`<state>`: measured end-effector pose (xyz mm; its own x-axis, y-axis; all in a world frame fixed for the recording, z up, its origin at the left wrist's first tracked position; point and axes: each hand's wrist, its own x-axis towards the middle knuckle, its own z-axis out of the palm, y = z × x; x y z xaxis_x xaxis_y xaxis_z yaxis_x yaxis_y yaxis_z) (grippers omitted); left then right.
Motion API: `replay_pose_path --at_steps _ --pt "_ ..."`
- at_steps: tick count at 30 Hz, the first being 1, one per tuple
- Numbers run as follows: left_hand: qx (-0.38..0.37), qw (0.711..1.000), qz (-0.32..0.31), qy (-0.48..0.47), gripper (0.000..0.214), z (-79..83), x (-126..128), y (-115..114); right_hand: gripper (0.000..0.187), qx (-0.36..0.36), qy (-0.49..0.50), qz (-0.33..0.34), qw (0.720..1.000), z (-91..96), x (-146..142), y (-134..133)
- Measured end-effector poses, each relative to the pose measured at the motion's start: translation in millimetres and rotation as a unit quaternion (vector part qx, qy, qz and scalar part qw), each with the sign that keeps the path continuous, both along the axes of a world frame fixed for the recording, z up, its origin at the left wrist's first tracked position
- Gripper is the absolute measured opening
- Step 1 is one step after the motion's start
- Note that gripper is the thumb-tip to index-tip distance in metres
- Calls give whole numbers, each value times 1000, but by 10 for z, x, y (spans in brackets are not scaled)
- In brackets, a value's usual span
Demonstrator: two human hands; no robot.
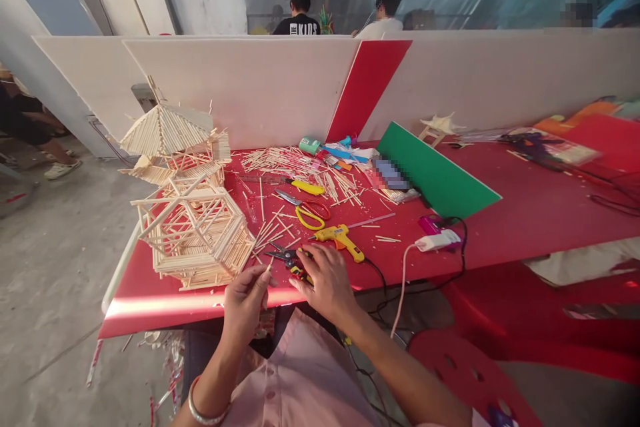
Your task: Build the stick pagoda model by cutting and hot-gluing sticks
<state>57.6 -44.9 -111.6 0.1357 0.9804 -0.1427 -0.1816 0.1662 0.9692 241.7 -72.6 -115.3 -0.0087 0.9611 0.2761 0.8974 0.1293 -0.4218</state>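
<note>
My left hand [245, 297] is closed at the table's front edge, pinching a short thin wooden stick [269, 267] between thumb and fingers. To its right, my right hand [325, 277] is wrapped over the black and yellow handles of a pair of pliers [284, 254]. The pliers' jaws point left, just above the stick's tip. On the left stands a pagoda-like model of wooden sticks [200, 233], with a tiered roof section [167, 130] behind its open frame. Loose sticks [273, 230] lie between the model and the pliers.
A yellow glue gun [340, 239], scissors [305, 208] and a yellow-handled knife [307, 187] lie beyond my hands. Behind them is a pile of sticks [280, 161]. A green board [435, 177] leans at right, near a white power strip [437, 240] with trailing cords. Two people sit beyond the white partition [240, 93].
</note>
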Motion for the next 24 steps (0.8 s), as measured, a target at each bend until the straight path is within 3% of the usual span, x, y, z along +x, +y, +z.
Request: replay_pose_path --at_steps 2,6,14,16,20,24 --pt "-13 1000 -26 -8 40 44 -14 -7 35 43 134 12 990 64 -137 -5" --pt "-59 990 -126 -34 43 130 -34 -15 25 -16 369 81 926 219 -351 -4" --pt "-100 978 -176 -37 50 123 -25 -29 22 -58 451 58 889 298 -348 54" --pt "-89 978 -185 -32 48 120 -10 -27 21 -75 507 40 858 263 -349 70" --pt "-58 979 -195 5 42 147 10 0 21 -155 643 16 750 195 -346 111" --pt "-21 979 -198 44 38 150 53 40 25 -194 672 15 714 201 -295 121"
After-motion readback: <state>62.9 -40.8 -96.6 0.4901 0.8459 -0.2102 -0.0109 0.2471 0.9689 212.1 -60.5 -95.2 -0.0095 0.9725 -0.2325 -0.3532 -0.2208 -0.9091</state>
